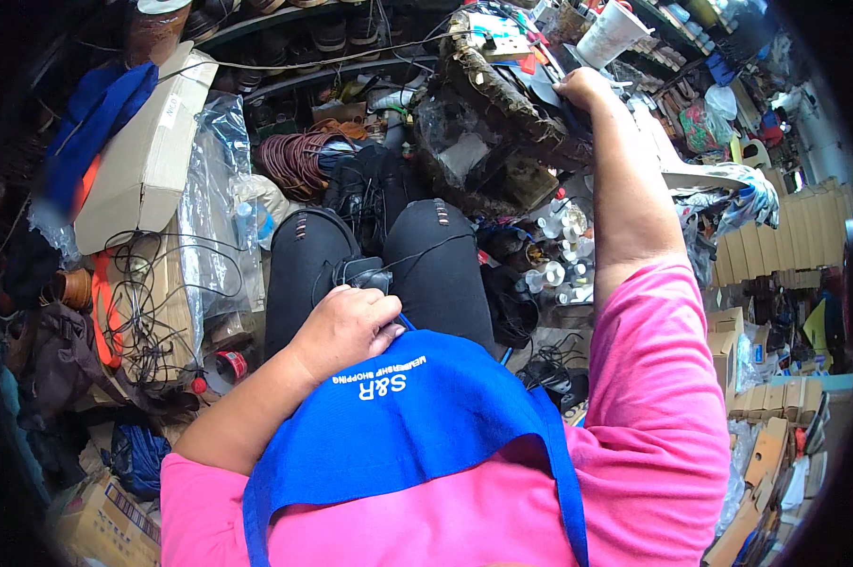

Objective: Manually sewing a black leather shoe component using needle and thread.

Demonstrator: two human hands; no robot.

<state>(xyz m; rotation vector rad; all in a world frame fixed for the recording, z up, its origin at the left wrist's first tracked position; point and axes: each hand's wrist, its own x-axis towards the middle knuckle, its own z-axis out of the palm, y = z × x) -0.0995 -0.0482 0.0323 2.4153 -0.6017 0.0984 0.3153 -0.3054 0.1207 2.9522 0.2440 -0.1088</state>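
Note:
My left hand (346, 326) rests over my lap by the edge of a blue apron (417, 378), its fingers curled. Just beyond it, between my thighs, lies a small black object (362, 274) with a thin black cord near it. Whatever the left fingers hold is hidden under them. My right arm stretches far forward, and my right hand (587, 88) is at a cluttered work stand (511, 128) with a rough, worn rim. Its fingers bend down beside dark flat pieces (540, 87); what they grip cannot be made out. A white bucket (613, 33) stands just beyond that hand.
A cardboard box (143, 151), clear plastic sheeting (221, 208) and tangled black cord (143, 312) lie at left. Coiled brown cord (299, 163) sits ahead. Small bottles (554, 255) crowd below my right arm. Shoes (327, 36) line a far shelf; stacked tan pieces (785, 231) fill the right.

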